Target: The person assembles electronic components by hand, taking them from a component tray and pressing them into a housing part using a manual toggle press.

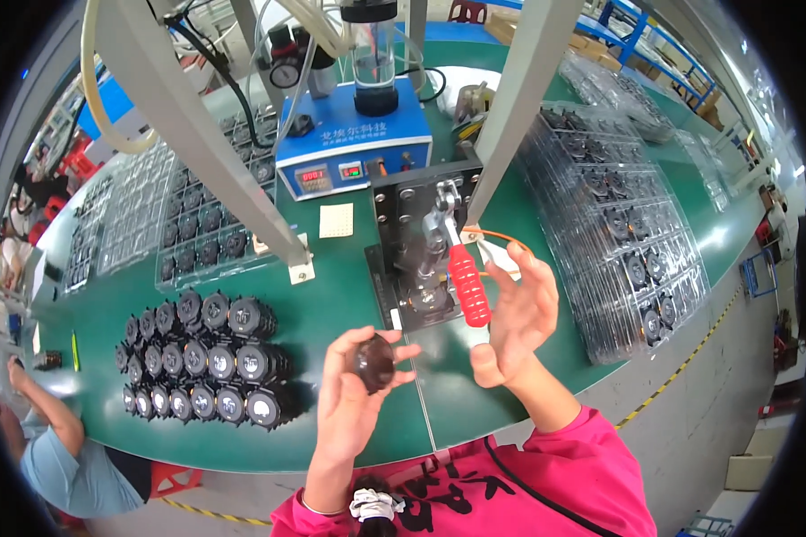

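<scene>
My left hand [347,394] holds a dark round watch case [373,362] between thumb and fingers, above the table's front part. Fingers apart and empty, my right hand [521,313] is just right of the red ribbed handle [469,285] of a toggle clamp. The clamp is mounted on a black metal fixture [398,210], and its handle points down toward me. At the fixture's base, under the clamp, sits a round piece [428,299] whose details are hard to make out. To the left, stacked round watch cases [204,358] stand in several rows.
A blue control box [354,148] with displays stands behind the fixture. Grey metal posts [524,107] rise from the green table [349,438]. Stacked clear trays [609,233] lie right; more trays [206,215] lie left. Another person's arm [49,412] rests at the left edge.
</scene>
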Motion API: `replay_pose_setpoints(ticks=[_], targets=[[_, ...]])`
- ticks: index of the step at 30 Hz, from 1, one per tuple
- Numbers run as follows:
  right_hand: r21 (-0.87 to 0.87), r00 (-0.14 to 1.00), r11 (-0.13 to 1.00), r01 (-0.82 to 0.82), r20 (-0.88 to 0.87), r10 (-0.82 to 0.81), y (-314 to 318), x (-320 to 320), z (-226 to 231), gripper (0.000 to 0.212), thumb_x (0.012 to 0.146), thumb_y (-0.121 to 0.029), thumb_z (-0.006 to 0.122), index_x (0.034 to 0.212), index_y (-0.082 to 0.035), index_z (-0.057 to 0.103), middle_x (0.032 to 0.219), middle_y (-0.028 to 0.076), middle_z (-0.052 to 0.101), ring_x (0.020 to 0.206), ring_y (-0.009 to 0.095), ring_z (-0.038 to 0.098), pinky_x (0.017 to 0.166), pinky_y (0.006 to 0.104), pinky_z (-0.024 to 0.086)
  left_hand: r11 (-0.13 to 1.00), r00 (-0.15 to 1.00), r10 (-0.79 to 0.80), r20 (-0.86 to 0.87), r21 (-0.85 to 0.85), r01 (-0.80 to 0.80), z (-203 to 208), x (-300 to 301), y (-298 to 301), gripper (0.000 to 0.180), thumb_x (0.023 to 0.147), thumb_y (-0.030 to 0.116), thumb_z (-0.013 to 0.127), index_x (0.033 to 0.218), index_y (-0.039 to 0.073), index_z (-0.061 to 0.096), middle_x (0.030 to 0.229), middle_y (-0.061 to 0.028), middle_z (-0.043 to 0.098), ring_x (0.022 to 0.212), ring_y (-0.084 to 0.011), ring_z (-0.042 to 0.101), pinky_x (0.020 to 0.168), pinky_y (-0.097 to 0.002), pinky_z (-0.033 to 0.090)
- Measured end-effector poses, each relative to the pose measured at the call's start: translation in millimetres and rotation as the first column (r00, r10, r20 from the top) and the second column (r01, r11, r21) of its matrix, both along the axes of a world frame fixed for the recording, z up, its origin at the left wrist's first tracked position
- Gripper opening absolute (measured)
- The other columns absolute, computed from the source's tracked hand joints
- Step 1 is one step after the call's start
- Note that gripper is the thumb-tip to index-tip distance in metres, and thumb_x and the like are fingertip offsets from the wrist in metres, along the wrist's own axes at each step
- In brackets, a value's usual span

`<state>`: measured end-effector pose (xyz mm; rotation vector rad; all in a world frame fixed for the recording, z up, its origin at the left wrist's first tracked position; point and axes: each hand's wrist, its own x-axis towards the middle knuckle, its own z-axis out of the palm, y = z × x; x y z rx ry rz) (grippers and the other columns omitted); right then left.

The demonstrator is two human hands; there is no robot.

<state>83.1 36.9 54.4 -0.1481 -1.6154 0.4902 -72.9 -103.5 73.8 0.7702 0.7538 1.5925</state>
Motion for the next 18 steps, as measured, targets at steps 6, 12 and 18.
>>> replay_pose_setpoints(ticks=[6, 12, 18], targets=[[0.215, 0.977, 0.976, 0.040, 0.197, -0.084, 25.2, -11.6, 11.3, 0.039, 0.093, -0.029, 0.059, 0.121, -0.005, 0.046, 0.129, 0.022, 0.052, 0.118, 0.043, 0.051, 0.098, 0.0502, 0.040, 0.989, 0.990, -0.143, 0.012, -0.045, 0.143, -3.6, 7.7, 2.1, 0.055, 0.094, 0.015, 0.061, 0.139, 0.005, 0.031, 0.137, -0.0151, 0.040, 0.128, -0.0357, 0.046, 0.105, -0.0456, 0.042], [-0.468, 0.966, 0.847, -0.252, -0.067, 0.250, 40.7, -36.0, 119.7, 0.039, 0.099, -0.017, 0.053, 0.130, 0.004, 0.041, 0.102, 0.006, 0.064, 0.091, 0.012, 0.061, 0.075, 0.0268, 0.048, 0.998, 0.981, -0.061, -0.182, -0.040, 0.054, -7.9, 4.5, 7.5, 0.055, 0.088, -0.001, 0.060, 0.138, 0.004, 0.035, 0.133, -0.0108, 0.041, 0.125, -0.0272, 0.047, 0.106, -0.0407, 0.041], [-0.318, 0.951, 0.923, 0.215, 0.285, -0.123, 32.9, -3.4, 66.4, 0.011, 0.091, -0.003, 0.055, 0.099, 0.003, 0.060, 0.087, 0.011, 0.063, 0.077, 0.017, 0.059, 0.070, 0.0285, 0.047, 0.990, 0.779, 0.082, -0.621, -0.040, -0.136, 5.9, 5.4, 7.7, 0.055, 0.078, -0.007, 0.068, 0.129, 0.003, 0.051, 0.127, -0.0107, 0.044, 0.122, -0.0259, 0.049, 0.101, -0.0380, 0.046]])
